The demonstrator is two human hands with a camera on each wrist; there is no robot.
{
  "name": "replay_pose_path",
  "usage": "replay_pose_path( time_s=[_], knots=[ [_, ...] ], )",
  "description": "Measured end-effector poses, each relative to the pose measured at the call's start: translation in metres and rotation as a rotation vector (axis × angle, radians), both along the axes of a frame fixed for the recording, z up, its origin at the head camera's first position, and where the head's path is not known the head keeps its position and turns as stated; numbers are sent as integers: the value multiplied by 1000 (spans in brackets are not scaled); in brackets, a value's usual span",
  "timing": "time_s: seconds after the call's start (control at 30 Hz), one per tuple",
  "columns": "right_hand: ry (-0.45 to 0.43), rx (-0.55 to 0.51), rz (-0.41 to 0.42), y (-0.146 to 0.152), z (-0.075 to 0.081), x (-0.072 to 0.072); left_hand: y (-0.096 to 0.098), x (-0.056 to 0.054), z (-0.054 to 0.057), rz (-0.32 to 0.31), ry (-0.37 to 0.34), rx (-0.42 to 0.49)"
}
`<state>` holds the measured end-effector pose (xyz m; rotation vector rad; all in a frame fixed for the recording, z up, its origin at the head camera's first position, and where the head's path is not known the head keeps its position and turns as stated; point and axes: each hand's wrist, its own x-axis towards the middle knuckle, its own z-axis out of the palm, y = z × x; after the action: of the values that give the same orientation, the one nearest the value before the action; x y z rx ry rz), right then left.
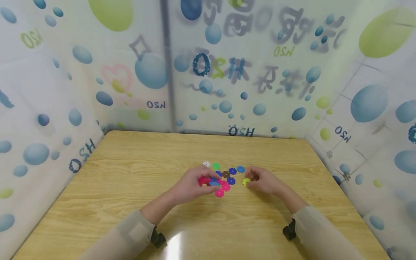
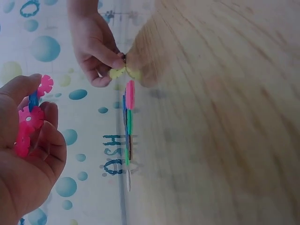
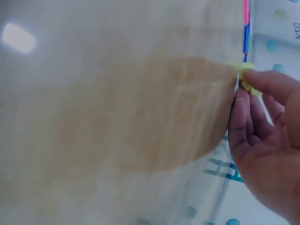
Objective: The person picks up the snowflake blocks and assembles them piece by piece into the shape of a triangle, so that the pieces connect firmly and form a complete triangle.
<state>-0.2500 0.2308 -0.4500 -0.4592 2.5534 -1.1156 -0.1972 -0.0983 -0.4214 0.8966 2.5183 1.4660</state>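
Note:
My left hand (image 1: 189, 186) holds joined snowflake discs between thumb and curled fingers. In the left wrist view they are pink discs (image 2: 32, 118) with a blue disc (image 2: 33, 101) slotted between them, raised above the table. A yellow snowflake disc (image 1: 246, 182) is pinched by the thumb and fingertips of my right hand (image 1: 265, 181), low over the wood. Between the hands lie loose discs: pink ones (image 1: 219, 193) nearest me, dark blue ones (image 1: 232, 171), a brown one (image 1: 226, 174), a light blue one (image 1: 241, 169), a green one (image 1: 216, 166) and a white one (image 1: 206, 164).
The wooden table (image 1: 130, 162) reaches back to a hanging curtain (image 1: 201, 119) printed with bubbles and letters. Similar sheets (image 1: 42, 130) close off both sides. Dark wrist devices (image 1: 158, 238) sit at both sleeve cuffs.

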Motion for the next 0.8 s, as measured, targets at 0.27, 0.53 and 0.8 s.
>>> replay_pose_path(
  time_s=[0.27, 0.53, 0.8],
  knots=[
    [-54, -216, -51, -7, 12, 25, 3, 0, -1, 2, 3, -7],
    [-101, -420, -47, -28, 30, 47, 3, 2, 1, 4, -21, 4],
    [-143, -475, -66, -41, 38, 56, 3, 3, 0, 5, -16, 13]
  ],
)
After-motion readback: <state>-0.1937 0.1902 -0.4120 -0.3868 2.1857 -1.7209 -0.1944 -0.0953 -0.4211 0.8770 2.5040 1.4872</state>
